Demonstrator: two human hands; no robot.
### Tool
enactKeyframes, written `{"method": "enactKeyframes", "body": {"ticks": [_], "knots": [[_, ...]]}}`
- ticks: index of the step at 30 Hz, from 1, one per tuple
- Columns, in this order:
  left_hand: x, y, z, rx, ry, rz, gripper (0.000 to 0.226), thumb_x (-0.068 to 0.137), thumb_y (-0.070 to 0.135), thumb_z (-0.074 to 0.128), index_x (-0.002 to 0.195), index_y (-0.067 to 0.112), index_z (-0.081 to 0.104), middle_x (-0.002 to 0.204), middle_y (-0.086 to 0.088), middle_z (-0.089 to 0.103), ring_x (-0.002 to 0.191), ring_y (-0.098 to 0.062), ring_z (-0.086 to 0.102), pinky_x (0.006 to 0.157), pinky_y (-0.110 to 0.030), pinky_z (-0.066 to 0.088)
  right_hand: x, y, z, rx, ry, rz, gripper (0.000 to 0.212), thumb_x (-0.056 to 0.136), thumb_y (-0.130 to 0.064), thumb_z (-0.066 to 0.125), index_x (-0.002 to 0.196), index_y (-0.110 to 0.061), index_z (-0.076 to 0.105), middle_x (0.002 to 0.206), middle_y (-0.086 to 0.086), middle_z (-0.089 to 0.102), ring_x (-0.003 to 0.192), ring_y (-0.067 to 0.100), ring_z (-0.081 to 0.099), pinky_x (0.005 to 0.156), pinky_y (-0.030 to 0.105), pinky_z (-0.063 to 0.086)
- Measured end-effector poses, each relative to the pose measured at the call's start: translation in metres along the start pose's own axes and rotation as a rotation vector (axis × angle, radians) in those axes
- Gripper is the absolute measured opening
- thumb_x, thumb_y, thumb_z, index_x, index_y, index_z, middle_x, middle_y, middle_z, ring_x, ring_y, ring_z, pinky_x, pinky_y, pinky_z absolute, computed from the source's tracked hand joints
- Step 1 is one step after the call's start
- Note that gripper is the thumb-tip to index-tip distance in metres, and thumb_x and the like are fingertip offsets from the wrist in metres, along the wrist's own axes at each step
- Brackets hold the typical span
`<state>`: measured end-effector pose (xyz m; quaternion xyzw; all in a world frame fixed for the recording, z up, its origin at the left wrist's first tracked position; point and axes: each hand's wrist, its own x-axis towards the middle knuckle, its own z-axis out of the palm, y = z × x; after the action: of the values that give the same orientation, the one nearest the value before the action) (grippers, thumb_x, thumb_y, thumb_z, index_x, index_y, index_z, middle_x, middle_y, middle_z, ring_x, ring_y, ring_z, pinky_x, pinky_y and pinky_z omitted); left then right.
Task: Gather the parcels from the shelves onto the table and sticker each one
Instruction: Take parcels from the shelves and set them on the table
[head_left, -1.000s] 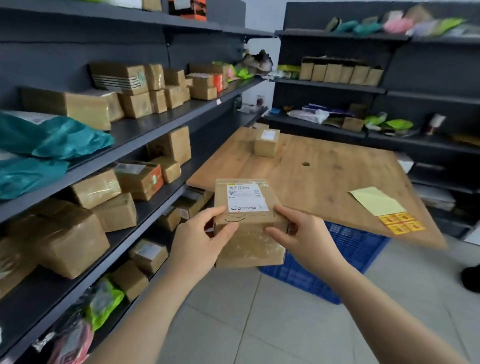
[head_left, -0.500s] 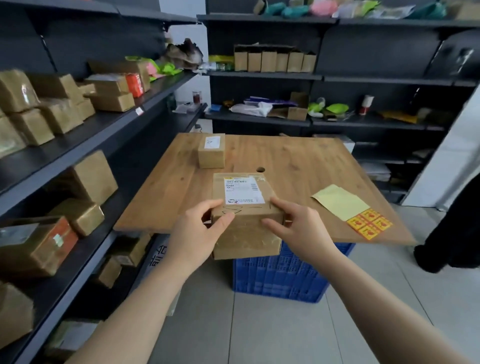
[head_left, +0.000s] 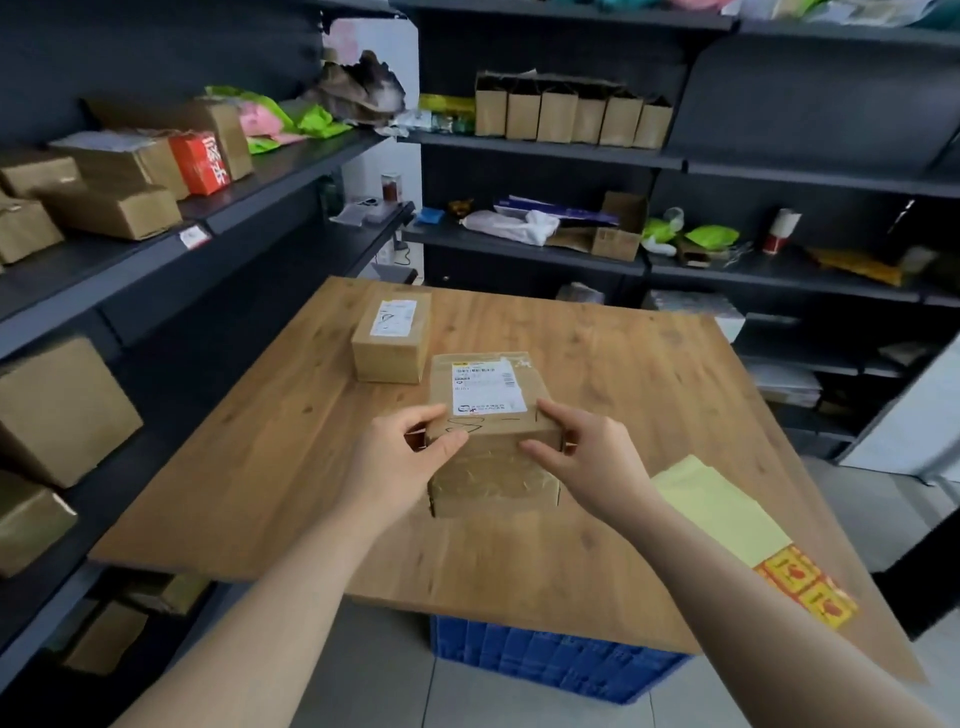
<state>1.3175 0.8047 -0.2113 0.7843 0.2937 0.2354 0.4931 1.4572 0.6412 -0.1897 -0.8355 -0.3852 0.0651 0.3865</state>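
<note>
Centre of the frame: our left hand (head_left: 402, 457) and right hand (head_left: 589, 462) both grip one taped parcel (head_left: 493, 441) at its near corners, over the middle of the wooden table (head_left: 260, 467) — whether it touches the wood, we cannot tell. A second parcel (head_left: 392, 338) sits just beyond it, upper left, apart. One sticker sheet (head_left: 727, 512) lies at the right edge, four red-and-yellow stickers (head_left: 808, 590) showing, partly blurred. The label print is unreadable — the blue crate (head_left: 545, 660) underneath is mostly hidden.

Held box (head_left: 493, 415) mid-table (head_left: 260, 467), second box (head_left: 392, 338) just behind-left; sticker sheet (head_left: 753, 530) right, near front edge; crate (head_left: 545, 660) under table; shelves (head_left: 208, 218) left, behind.
</note>
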Motion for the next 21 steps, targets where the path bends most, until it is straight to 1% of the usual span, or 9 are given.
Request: {"method": "enactKeyframes", "body": {"ticks": [3, 5, 7, 8, 10, 13, 14, 18, 21], "knots": [[0.042, -0.004, 0.009, 0.016, -0.011, -0.029, 0.048, 0.077, 0.036, 0.076, 0.122, 0.023, 0.064, 0.111, 0.01, 0.068, 0.099, -0.004, 0.064, 0.092, -0.03, 0.05, 0.042, 0.018, 0.008, 0.009, -0.025, 0.026, 0.052, 0.081, -0.029, 0.073, 0.129, -0.021, 0.058, 0.088, -0.014, 0.063, 0.082, 0.005, 0.061, 0.074, 0.016, 0.045], [0.074, -0.01, 0.013, 0.029, -0.025, -0.031, 0.049, 0.077, 0.037, 0.076, 0.122, 0.022, 0.064, 0.112, 0.011, 0.067, 0.1, -0.004, 0.063, 0.093, -0.029, 0.05, 0.07, 0.028, 0.016, 0.01, -0.03, 0.038, 0.05, 0.081, -0.029, 0.073, 0.128, -0.022, 0.059, 0.085, -0.013, 0.063, 0.083, 0.008, 0.062, 0.076, 0.02, 0.049], [0.106, -0.017, 0.015, 0.056, -0.038, -0.031, 0.049, 0.077, 0.036, 0.077, 0.122, 0.021, 0.064, 0.114, 0.01, 0.066, 0.101, -0.004, 0.062, 0.092, -0.025, 0.048, 0.098, 0.037, 0.025, 0.007, -0.029, 0.053, 0.049, 0.081, -0.029, 0.073, 0.128, -0.021, 0.06, 0.089, -0.008, 0.067, 0.085, 0.01, 0.063, 0.078, 0.023, 0.05], [0.123, -0.021, 0.016, 0.07, -0.047, -0.029, 0.049, 0.076, 0.035, 0.077, 0.121, 0.02, 0.064, 0.114, 0.01, 0.066, 0.101, -0.004, 0.062, 0.092, -0.023, 0.047, 0.112, 0.041, 0.03, 0.008, -0.024, 0.06, 0.049, 0.081, -0.028, 0.074, 0.127, -0.021, 0.06, 0.092, -0.006, 0.068, 0.086, 0.011, 0.063, 0.078, 0.023, 0.05], [0.157, -0.031, 0.017, 0.088, -0.072, -0.031, 0.05, 0.074, 0.036, 0.079, 0.12, 0.021, 0.065, 0.112, 0.01, 0.068, 0.099, -0.004, 0.063, 0.092, -0.026, 0.049, 0.14, 0.049, 0.04, 0.016, -0.01, 0.077, 0.048, 0.08, -0.026, 0.074, 0.126, -0.021, 0.061, 0.094, -0.007, 0.069, 0.087, 0.011, 0.064, 0.076, 0.019, 0.048], [0.204, -0.047, 0.018, 0.12, -0.11, -0.053, 0.052, 0.072, 0.037, 0.08, 0.12, 0.023, 0.066, 0.109, 0.01, 0.069, 0.097, -0.004, 0.064, 0.093, -0.03, 0.051, 0.178, 0.061, 0.059, 0.037, -0.001, 0.114, 0.05, 0.079, -0.025, 0.075, 0.127, -0.022, 0.061, 0.095, -0.013, 0.066, 0.084, 0.004, 0.061, 0.072, 0.008, 0.042], [0.218, -0.051, 0.019, 0.13, -0.121, -0.058, 0.052, 0.072, 0.036, 0.08, 0.12, 0.023, 0.066, 0.11, 0.009, 0.069, 0.098, -0.004, 0.064, 0.093, -0.029, 0.051, 0.19, 0.065, 0.065, 0.045, 0.003, 0.127, 0.051, 0.079, -0.025, 0.076, 0.127, -0.022, 0.06, 0.096, -0.014, 0.066, 0.084, 0.002, 0.06, 0.072, 0.007, 0.04], [0.269, -0.071, 0.024, 0.152, -0.162, -0.076, 0.052, 0.073, 0.032, 0.08, 0.122, 0.021, 0.064, 0.112, 0.007, 0.067, 0.098, -0.006, 0.063, 0.09, -0.023, 0.048, 0.232, 0.083, 0.091, 0.043, 0.006, 0.178, 0.052, 0.079, -0.026, 0.076, 0.128, -0.021, 0.06, 0.101, -0.009, 0.068, 0.083, 0.002, 0.058, 0.073, 0.006, 0.038], [0.295, -0.086, 0.03, 0.196, -0.198, -0.084, 0.052, 0.076, 0.032, 0.078, 0.124, 0.021, 0.062, 0.115, 0.006, 0.066, 0.098, -0.008, 0.062, 0.086, -0.021, 0.046, 0.256, 0.099, 0.11, 0.041, -0.003, 0.21, 0.053, 0.079, -0.027, 0.076, 0.129, -0.021, 0.059, 0.108, -0.005, 0.069, 0.091, 0.007, 0.061, 0.082, 0.015, 0.044]]}}
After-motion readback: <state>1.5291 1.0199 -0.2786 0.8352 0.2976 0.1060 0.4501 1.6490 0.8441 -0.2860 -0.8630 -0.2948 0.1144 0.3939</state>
